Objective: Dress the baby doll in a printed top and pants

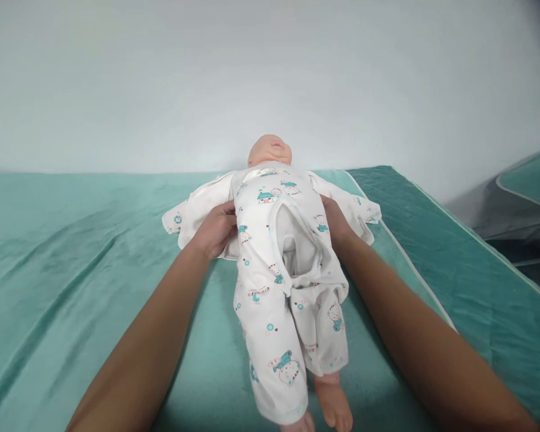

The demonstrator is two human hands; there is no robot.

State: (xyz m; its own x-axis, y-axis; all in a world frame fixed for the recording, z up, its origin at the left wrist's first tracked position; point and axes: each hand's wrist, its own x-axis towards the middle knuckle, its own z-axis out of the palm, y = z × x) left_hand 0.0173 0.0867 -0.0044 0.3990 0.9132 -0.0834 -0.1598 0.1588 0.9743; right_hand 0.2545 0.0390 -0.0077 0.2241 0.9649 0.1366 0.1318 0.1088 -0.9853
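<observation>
A baby doll (270,150) lies on its back, head away from me and bare feet toward me. White printed baby pants (270,336) with a high bib front and an open crotch cover its belly and legs. Under them a white baby top (207,198) spreads out to both sides, sleeves stretched outward. My left hand (218,229) is at the doll's waist on the left, its fingers closed on the edge of the pants. At the opposite side, my right hand (335,221) reaches in against the waist, with its fingertips hidden behind the cloth.
The doll lies on a green padded sheet (94,288), creased on the left. A darker green quilted section (468,270) with pale piping adjoins it on the right. A white wall (207,72) rises behind. Another green-covered surface (533,177) stands at the far right.
</observation>
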